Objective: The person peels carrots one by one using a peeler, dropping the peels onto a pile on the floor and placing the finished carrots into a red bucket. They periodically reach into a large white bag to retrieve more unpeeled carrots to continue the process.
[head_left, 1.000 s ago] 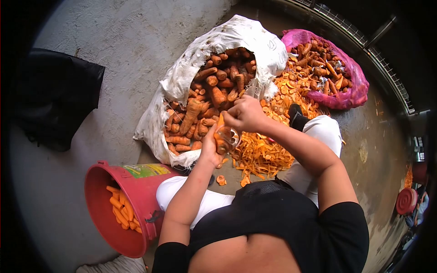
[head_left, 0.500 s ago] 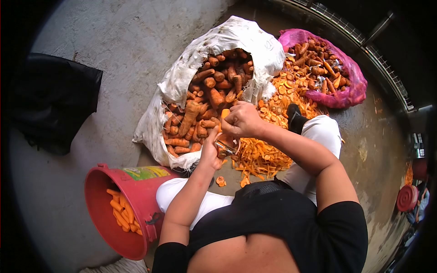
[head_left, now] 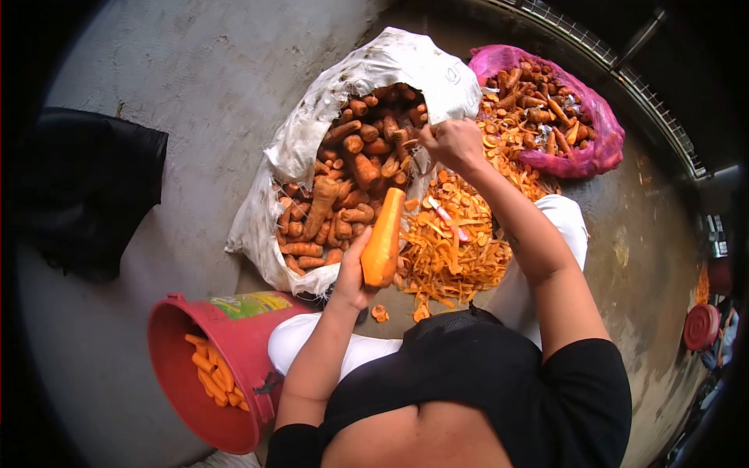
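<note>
My left hand [head_left: 353,273] is closed round the lower part of a large peeled orange carrot [head_left: 382,243], which points up and away from me. At the right edge of the open white sack [head_left: 300,129], my right hand [head_left: 459,144] has its fingers bent together; what they hold is hidden or too small to name. Unpeeled carrots [head_left: 367,168] fill the sack's mouth. Below my right forearm lies a heap of carrot peelings [head_left: 452,261], with a thin white and red object [head_left: 450,220] on it.
A pink net sack [head_left: 605,132] of carrots and scraps stands at the upper right. On the left, a red bucket [head_left: 183,390] lies tilted with peeled carrots [head_left: 214,370] inside. Black cloth [head_left: 101,179] lies on the far left floor. A red round lid [head_left: 701,327] is at far right.
My hands have moved apart: the right went up to the sack's edge, while the left stayed low with the carrot, now fully in view. The metal tool between them is no longer visible there.
</note>
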`<state>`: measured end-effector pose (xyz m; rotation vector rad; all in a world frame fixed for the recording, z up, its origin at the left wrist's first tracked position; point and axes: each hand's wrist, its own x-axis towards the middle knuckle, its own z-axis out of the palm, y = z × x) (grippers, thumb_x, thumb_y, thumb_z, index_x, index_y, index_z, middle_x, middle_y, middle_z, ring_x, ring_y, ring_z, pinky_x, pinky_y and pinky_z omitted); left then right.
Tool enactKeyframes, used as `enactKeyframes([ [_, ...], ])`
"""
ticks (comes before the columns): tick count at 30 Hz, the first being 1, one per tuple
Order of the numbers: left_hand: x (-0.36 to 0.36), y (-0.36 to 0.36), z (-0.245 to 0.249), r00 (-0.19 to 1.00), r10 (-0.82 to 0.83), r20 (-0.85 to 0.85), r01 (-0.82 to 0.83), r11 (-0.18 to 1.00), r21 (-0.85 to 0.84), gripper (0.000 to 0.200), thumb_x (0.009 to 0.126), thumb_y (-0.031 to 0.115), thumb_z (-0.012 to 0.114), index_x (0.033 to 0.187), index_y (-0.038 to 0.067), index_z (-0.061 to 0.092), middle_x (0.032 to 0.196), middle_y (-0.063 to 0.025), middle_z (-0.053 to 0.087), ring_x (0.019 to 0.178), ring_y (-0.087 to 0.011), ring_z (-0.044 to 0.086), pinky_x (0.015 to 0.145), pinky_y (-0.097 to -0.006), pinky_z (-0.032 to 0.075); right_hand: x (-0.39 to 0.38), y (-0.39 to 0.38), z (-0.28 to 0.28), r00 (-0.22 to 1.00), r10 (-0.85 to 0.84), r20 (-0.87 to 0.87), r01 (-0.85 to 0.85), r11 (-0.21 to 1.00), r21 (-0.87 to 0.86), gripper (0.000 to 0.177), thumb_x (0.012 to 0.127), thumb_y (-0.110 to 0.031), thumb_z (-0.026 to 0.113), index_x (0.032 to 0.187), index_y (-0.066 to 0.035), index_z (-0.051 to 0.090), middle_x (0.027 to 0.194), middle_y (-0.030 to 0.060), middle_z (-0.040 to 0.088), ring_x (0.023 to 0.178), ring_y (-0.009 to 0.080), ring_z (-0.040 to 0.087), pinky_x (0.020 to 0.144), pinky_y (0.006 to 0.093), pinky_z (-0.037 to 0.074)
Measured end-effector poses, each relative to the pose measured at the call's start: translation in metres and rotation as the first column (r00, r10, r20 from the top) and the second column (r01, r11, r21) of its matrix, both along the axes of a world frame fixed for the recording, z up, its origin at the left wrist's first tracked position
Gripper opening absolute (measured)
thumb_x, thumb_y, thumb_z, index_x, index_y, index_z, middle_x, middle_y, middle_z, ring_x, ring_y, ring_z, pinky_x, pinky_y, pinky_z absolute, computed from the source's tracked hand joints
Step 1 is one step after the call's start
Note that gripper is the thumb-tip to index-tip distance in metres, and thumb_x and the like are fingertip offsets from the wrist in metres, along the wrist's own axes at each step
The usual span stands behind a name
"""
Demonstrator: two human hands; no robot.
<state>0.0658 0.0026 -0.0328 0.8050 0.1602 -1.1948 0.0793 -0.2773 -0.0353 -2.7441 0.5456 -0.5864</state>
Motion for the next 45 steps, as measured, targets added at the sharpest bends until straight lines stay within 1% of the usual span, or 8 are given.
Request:
enactKeyframes([
  [4,0.01,-0.008,-0.008,0.989,0.131,-0.064,-0.125,0.987,0.099,0.046,0.095,0.046,0.048,0.113,0.003,0.054,0.086,-0.0085,0.062,0.071,-0.019,0.065,0.061,-0.0321,0.058,-0.004,0.048,0.026,0.991,0.134,0.0,-0.126,0.931,0.343,0.036,0.083,-0.035,0.055,0.058,-0.013,0.069,0.046,0.0086,0.056,0.046,0.024,0.059,0.061,0.0353,0.049],
  [8,0.018,-0.008,-0.026,0.983,0.172,-0.066,-0.173,0.985,-0.002,0.038,0.095,0.037,0.051,0.116,0.006,0.055,0.098,-0.0081,0.064,0.081,-0.0212,0.065,0.068,-0.0362,0.057,-0.018,0.078,0.02,0.826,0.478,0.297,-0.527,0.843,0.11,0.03,0.078,-0.023,0.062,0.05,-0.012,0.062,0.045,0.0041,0.049,0.046,0.0201,0.048,0.055,0.0336,0.038],
  [21,0.012,-0.013,-0.023,0.968,0.197,-0.152,-0.19,0.98,0.064,0.033,0.093,0.037,0.051,0.105,0.008,0.06,0.093,-0.0078,0.065,0.08,-0.022,0.065,0.068,-0.0364,0.055,-0.025,0.095,0.007,0.736,0.606,0.302,-0.65,0.758,0.062,0.032,0.075,-0.02,0.062,0.045,-0.013,0.056,0.045,0.0039,0.049,0.046,0.0216,0.047,0.054,0.0344,0.04],
  [25,0.0,-0.006,-0.013,0.998,0.059,-0.023,-0.057,0.996,0.064,0.04,0.095,0.041,0.044,0.113,0.006,0.053,0.083,-0.0101,0.061,0.061,-0.0199,0.063,0.039,-0.0319,0.051,-0.006,0.053,-0.004,0.904,0.377,0.204,-0.372,0.926,-0.064,0.034,0.081,-0.022,0.058,0.048,-0.016,0.063,0.039,-0.0015,0.048,0.041,0.0143,0.046,0.059,0.0312,0.046],
  [33,0.002,0.002,0.006,0.999,-0.008,-0.049,0.004,0.997,-0.073,0.042,0.096,0.04,0.043,0.118,0.005,0.05,0.092,-0.0123,0.062,0.071,-0.0205,0.065,0.058,-0.0331,0.056,0.004,0.002,-0.024,1.0,0.012,-0.022,-0.016,0.979,-0.203,0.044,0.089,-0.033,0.051,0.051,-0.015,0.064,0.042,0.002,0.054,0.039,0.0164,0.053,0.054,0.0361,0.046],
  [38,0.015,-0.002,-0.015,0.993,0.074,-0.096,-0.074,0.997,0.005,0.043,0.097,0.042,0.043,0.12,0.006,0.052,0.094,-0.0089,0.062,0.079,-0.019,0.064,0.066,-0.0324,0.055,-0.002,0.049,0.02,0.97,0.208,0.129,-0.242,0.896,0.372,0.036,0.086,-0.034,0.055,0.059,-0.016,0.071,0.041,0.0014,0.053,0.038,0.0186,0.053,0.044,0.0319,0.043],
  [40,0.013,-0.01,-0.018,0.986,0.15,-0.076,-0.148,0.989,0.027,0.042,0.096,0.043,0.044,0.116,0.008,0.054,0.094,-0.0061,0.063,0.08,-0.0172,0.064,0.068,-0.0314,0.055,-0.006,0.064,0.018,0.845,0.408,0.345,-0.47,0.874,0.119,0.033,0.082,-0.03,0.058,0.055,-0.014,0.068,0.043,0.0046,0.051,0.042,0.0219,0.052,0.05,0.035,0.043],
  [45,0.019,-0.007,-0.037,0.96,0.185,-0.21,-0.164,0.98,0.116,0.04,0.095,0.038,0.047,0.114,0.005,0.055,0.1,-0.0123,0.063,0.088,-0.0257,0.064,0.075,-0.0401,0.055,-0.027,0.094,0.02,0.743,0.597,0.302,-0.649,0.753,0.109,0.028,0.075,-0.02,0.064,0.049,-0.012,0.058,0.047,0.0042,0.048,0.048,0.0227,0.047,0.053,0.0353,0.037],
])
